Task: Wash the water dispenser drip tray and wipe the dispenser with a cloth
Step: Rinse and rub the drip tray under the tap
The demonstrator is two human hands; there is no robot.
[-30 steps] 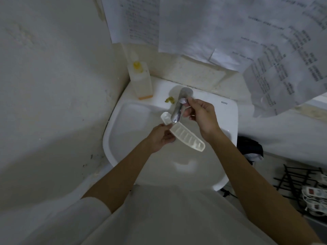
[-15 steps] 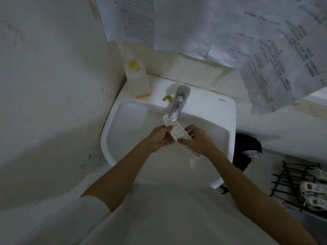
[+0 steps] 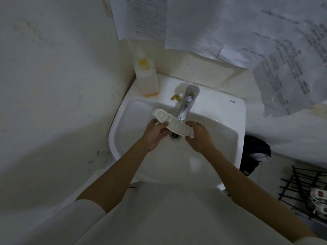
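A long white slotted drip tray [image 3: 169,121] is held level over the white sink basin [image 3: 134,110], just under the spout of the chrome tap [image 3: 185,105]. My left hand [image 3: 154,133] grips the tray near its middle from below, thumb on its near edge. My right hand [image 3: 198,137] holds the tray's right end with curled fingers. The tray's left end sticks out free toward the basin's left wall. The drain [image 3: 175,136] shows right below the tray. No water stream is visible.
A clear soap bottle [image 3: 146,78] with a yellow cap stands on the sink's back left corner, a small yellow scrap [image 3: 175,98] beside the tap. Paper sheets [image 3: 221,27] hang on the wall above. A black bag [image 3: 254,152] and a wire rack [image 3: 304,188] lie to the right.
My right hand left the tap's top and came down to the tray's right end. The tray swung from slanting toward the lower right to lying across, under the spout.
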